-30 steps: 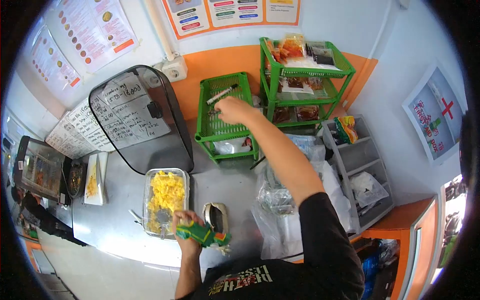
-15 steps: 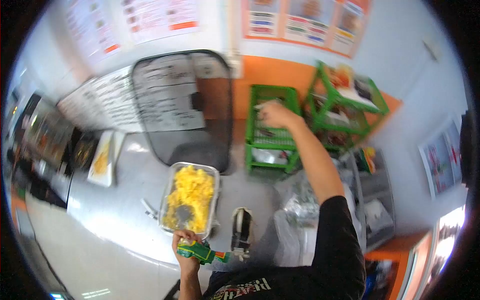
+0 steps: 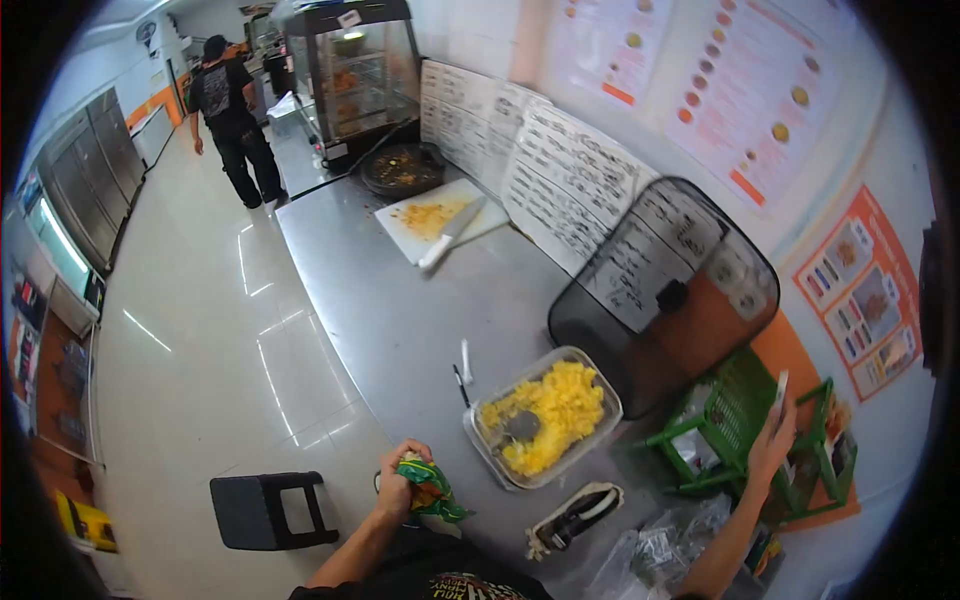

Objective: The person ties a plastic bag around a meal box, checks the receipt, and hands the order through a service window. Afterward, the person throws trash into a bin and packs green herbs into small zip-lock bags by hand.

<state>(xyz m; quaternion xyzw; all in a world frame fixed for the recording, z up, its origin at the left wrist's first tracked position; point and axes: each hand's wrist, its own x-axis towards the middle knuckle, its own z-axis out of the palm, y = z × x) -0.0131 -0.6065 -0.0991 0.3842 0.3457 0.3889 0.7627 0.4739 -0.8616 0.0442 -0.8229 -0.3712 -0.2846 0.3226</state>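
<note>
Clasping a green packet (image 3: 430,488), perhaps unopened, the left hand (image 3: 398,488) sits at eight o'clock from the already filled tub (image 3: 492,453); the right hand (image 3: 770,445), at three, apparently pinches a slim pale item (image 3: 781,388).

Left hand (image 3: 398,482) clutching green packet (image 3: 432,492). Right hand (image 3: 770,445) near green rack (image 3: 740,400); thin pale item (image 3: 781,386) at its fingers, grip unclear. Tub (image 3: 486,457) of yellow food (image 3: 562,405) on table (image 3: 400,310). Farther off: knife (image 3: 455,230) on board (image 3: 398,236); person (image 3: 230,110), back turned.
</note>
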